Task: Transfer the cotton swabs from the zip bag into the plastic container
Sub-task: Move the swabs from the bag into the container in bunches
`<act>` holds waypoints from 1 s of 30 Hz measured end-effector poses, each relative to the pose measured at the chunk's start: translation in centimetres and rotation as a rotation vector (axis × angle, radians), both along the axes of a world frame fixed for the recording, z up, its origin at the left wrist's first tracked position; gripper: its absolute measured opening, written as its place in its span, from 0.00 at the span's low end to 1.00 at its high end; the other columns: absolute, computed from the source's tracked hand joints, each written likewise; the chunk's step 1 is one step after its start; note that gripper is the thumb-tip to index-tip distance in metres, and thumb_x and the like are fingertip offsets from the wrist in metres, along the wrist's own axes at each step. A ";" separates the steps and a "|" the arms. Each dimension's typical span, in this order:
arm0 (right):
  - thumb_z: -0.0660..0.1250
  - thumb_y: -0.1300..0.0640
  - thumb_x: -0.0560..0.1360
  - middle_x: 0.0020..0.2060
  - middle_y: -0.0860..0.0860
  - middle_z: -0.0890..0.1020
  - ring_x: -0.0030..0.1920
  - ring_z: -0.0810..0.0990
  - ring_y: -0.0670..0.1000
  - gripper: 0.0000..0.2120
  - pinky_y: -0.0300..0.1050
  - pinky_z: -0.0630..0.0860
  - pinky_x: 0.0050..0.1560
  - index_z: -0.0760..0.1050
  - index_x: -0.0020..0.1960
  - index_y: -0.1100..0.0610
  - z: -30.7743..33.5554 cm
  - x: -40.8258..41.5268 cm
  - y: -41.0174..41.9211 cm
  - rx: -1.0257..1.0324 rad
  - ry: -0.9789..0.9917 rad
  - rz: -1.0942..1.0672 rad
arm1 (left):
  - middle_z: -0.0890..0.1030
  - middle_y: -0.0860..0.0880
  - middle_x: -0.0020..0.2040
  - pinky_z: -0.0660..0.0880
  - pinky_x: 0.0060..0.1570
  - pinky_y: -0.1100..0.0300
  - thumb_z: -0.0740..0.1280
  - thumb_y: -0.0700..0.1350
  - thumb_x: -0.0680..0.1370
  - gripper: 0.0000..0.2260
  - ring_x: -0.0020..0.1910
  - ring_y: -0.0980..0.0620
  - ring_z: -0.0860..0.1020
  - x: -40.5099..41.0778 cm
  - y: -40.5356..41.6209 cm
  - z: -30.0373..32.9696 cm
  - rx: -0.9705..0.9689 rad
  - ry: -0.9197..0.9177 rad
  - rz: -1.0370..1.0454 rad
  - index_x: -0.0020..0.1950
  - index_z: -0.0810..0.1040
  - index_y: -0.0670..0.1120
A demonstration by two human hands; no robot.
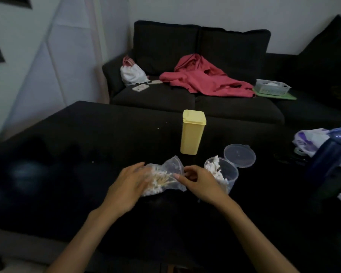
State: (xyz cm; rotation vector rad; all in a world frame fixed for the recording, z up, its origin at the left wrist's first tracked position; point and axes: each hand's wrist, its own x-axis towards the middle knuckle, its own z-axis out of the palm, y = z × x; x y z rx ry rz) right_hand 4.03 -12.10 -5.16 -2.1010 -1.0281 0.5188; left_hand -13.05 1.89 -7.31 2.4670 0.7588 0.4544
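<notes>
Both hands are on the zip bag point(166, 177), which lies on the dark counter point(67, 134) right in front. Left hand point(129, 187) lies flat on it with fingers straight, pressing over the cotton swabs point(159, 180) inside. Right hand point(200, 183) pinches the bag's open end. The plastic container point(223, 177) stands just right of the bag, already holding swabs, lid point(239, 155) flipped open behind it. A yellow box point(193, 133) stands further back.
</notes>
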 end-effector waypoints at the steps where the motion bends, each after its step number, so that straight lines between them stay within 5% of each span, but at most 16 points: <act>1: 0.70 0.46 0.72 0.49 0.48 0.81 0.52 0.79 0.46 0.18 0.38 0.76 0.52 0.76 0.58 0.55 -0.3 0.2 0.1 0.014 0.037 0.007 | 0.61 0.58 0.74 0.60 0.67 0.61 0.57 0.50 0.82 0.19 0.73 0.57 0.57 0.2 -0.3 -0.1 0.018 0.026 -0.066 0.73 0.65 0.58; 5: 0.69 0.58 0.75 0.43 0.51 0.83 0.43 0.81 0.44 0.03 0.28 0.74 0.39 0.79 0.48 0.56 0.2 0.6 0.3 0.077 0.377 0.057 | 0.59 0.59 0.75 0.59 0.70 0.60 0.60 0.48 0.81 0.16 0.74 0.57 0.54 0.6 0.2 -0.7 -0.006 0.068 -0.110 0.69 0.69 0.55; 9: 0.66 0.61 0.76 0.43 0.52 0.85 0.45 0.83 0.46 0.06 0.33 0.77 0.44 0.80 0.51 0.61 1.8 1.2 -0.9 0.071 0.668 0.247 | 0.64 0.61 0.70 0.71 0.63 0.54 0.63 0.45 0.80 0.09 0.67 0.57 0.68 0.7 0.8 -0.8 -0.099 0.097 -0.108 0.59 0.74 0.55; 15: 0.67 0.58 0.76 0.35 0.50 0.82 0.32 0.78 0.42 0.03 0.32 0.75 0.31 0.80 0.46 0.55 0.4 0.5 -0.6 -0.204 0.051 0.093 | 0.68 0.62 0.67 0.74 0.57 0.55 0.62 0.40 0.79 0.12 0.61 0.58 0.73 0.9 1.0 -0.9 -0.099 0.098 -0.107 0.55 0.72 0.58; 20: 0.73 0.53 0.69 0.44 0.50 0.83 0.46 0.81 0.49 0.06 0.45 0.78 0.49 0.82 0.44 0.53 -0.9 -0.9 -0.3 -0.350 -0.281 0.075 | 0.68 0.63 0.66 0.73 0.59 0.51 0.62 0.38 0.77 0.17 0.62 0.57 0.72 1.0 0.9 -0.9 -0.112 0.080 -0.104 0.50 0.71 0.62; 26: 0.70 0.53 0.71 0.48 0.52 0.82 0.49 0.80 0.53 0.08 0.50 0.78 0.49 0.81 0.47 0.55 -1.4 -0.4 0.0 -0.332 -0.412 0.083 | 0.67 0.66 0.62 0.69 0.56 0.62 0.63 0.37 0.77 0.19 0.60 0.63 0.69 1.1 1.3 -1.2 -0.126 0.056 -0.098 0.46 0.70 0.64; 30: 0.67 0.55 0.74 0.47 0.47 0.81 0.49 0.79 0.48 0.05 0.41 0.71 0.42 0.82 0.47 0.51 0.6 -0.1 -0.9 -0.280 -0.524 0.135 | 0.68 0.65 0.60 0.70 0.57 0.60 0.63 0.35 0.76 0.18 0.63 0.60 0.70 1.2 1.5 -1.3 -0.155 0.032 -0.086 0.52 0.70 0.61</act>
